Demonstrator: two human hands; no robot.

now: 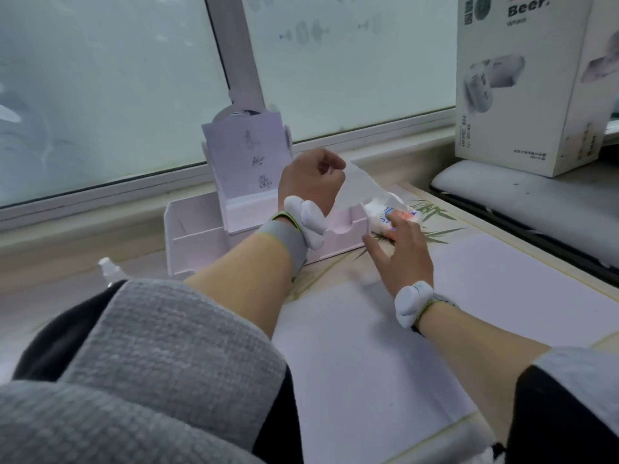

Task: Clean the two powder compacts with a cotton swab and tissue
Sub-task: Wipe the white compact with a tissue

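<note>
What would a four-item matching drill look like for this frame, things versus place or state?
Things:
1. left hand
2. right hand
3. cardboard box
4. small bottle

Place or state:
A. stands upright at the far right
B. pinches the tissue sheet, which is drawn up and out
C. its white cap shows just past the grey sleeve, on the left
D. rests with straight fingers on the tissue pack

Pairs: 1-B, 2-D, 3-A, 4-C
</note>
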